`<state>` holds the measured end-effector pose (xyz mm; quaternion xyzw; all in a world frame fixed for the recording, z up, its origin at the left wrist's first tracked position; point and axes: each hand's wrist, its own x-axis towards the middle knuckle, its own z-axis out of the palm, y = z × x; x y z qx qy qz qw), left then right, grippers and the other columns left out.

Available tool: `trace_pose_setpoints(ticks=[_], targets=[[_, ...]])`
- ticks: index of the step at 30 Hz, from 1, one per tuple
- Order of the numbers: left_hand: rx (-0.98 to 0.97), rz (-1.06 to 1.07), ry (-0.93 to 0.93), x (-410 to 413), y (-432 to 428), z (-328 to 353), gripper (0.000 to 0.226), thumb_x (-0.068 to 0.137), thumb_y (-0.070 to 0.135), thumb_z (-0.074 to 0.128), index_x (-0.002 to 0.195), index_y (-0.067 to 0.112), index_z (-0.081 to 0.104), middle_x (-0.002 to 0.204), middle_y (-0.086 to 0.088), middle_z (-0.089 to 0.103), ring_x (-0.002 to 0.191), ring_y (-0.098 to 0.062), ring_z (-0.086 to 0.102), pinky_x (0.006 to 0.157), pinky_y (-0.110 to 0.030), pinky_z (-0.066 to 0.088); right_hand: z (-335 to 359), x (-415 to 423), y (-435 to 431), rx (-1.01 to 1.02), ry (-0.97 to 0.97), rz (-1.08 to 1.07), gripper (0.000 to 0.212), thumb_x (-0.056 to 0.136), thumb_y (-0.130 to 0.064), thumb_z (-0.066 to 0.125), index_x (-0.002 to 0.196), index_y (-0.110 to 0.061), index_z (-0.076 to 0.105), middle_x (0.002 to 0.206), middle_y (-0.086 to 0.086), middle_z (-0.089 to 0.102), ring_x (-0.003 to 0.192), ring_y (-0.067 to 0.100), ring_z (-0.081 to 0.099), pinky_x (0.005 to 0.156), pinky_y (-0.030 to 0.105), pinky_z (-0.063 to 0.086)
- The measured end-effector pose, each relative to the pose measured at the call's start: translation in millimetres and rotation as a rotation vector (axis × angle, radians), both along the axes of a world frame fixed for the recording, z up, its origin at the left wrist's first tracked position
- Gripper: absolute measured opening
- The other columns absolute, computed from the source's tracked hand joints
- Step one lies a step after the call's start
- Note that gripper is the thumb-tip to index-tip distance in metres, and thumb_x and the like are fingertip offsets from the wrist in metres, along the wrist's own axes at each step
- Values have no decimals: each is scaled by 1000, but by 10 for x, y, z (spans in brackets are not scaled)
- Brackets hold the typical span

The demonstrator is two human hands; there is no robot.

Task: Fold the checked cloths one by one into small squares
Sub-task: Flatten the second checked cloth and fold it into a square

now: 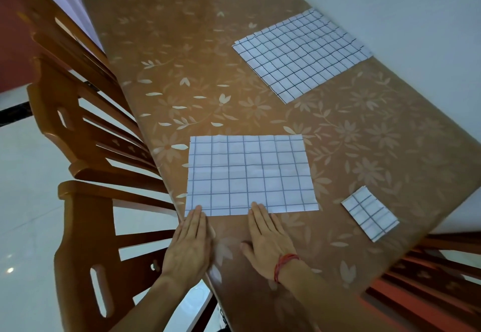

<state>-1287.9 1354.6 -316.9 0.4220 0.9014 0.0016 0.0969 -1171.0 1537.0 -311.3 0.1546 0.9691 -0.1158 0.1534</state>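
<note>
Filling most of the shot is a long table [197,53] with a glossy brown floral cover, wooden chairs [86,128] lined up along its 9 o'clock side and a pale wall at 3 o'clock. Up around 1 o'clock there's a stack of checked cloths [302,53] lying flat and unfolded, edges slightly fanned. Dead centre sits one checked cloth [250,175] spread flat, crease lines showing in it. Both hands are palm-down, fingers straight and together, gripping nothing: the left hand [190,246] at 7 o'clock has its fingertips on the cloth's near left corner, the right hand [268,238] at 6 o'clock touches the near edge around the middle. Over at 4 o'clock, near the table edge, is a small folded cloth [369,213]. Red thread band [282,266] on the right wrist.
</note>
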Motion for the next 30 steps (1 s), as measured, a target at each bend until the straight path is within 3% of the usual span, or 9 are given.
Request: trace_pose_setpoints(ticks=[3, 7, 10, 15, 19, 22, 26, 30], targets=[[-3, 19, 28, -13, -26, -20, 61, 96, 34, 25, 137, -5, 47, 147, -21, 42, 134, -33, 43, 112, -36, 26, 49, 157, 188, -24, -59, -57, 79, 92, -54, 17, 152, -7, -4, 158, 5, -19, 145, 20, -22, 117, 39, -10], [-24, 54, -23, -15, -27, 6, 69, 101, 37, 6, 138, -5, 46, 147, -23, 41, 133, -34, 44, 101, -43, 42, 69, 396, 426, 8, -97, -186, 76, 93, -52, 12, 152, -9, -7, 159, 5, -20, 145, 18, -22, 118, 38, -11], [-29, 69, -43, -18, -33, 1, 63, 98, 37, 18, 142, -3, 41, 151, -22, 35, 137, -33, 39, 102, -45, 41, 55, 567, 588, 11, -106, -302, 75, 98, -52, 19, 153, -7, -6, 160, 6, -17, 146, 17, -20, 118, 38, -10], [-68, 71, -54, -19, -23, 5, 63, 96, 37, 22, 143, -1, 41, 151, -22, 35, 138, -34, 38, 102, -46, 41, 40, 701, 731, 17, -114, -334, 88, 83, -59, -2, 153, -6, -5, 160, 6, -15, 146, 16, -19, 120, 41, -6], [-99, 89, -76, -15, -3, 31, 67, 100, 39, 12, 138, -4, 46, 147, -23, 41, 135, -34, 42, 100, -45, 41, 75, 650, 712, -2, -65, -372, 75, 97, -51, 21, 153, -5, 3, 162, 6, -7, 148, 16, -12, 120, 40, -4], [-97, 108, -96, -13, 15, 71, 71, 101, 40, 5, 137, -6, 46, 147, -23, 42, 135, -33, 42, 103, -44, 37, 115, 626, 718, 34, -42, -376, 71, 97, -49, 24, 153, -5, 12, 162, 7, 4, 149, 17, 1, 120, 37, 3], [-7, 94, -133, 5, 195, 109, 59, 96, 31, 25, 137, -6, 46, 146, -22, 43, 136, -34, 40, 108, -46, 35, 187, 571, 777, 50, 20, -380, 67, 97, -47, 30, 150, -6, 25, 157, 7, 24, 144, 19, 23, 117, 34, 15], [55, 38, -156, -62, 650, 154, 56, 94, 24, 28, 143, 0, 40, 152, -17, 36, 140, -32, 36, 112, -41, 25, 307, 426, 921, 41, 31, -406, 59, 98, -43, 35, 148, -11, 32, 151, 2, 36, 139, 16, 31, 114, 34, 19]])
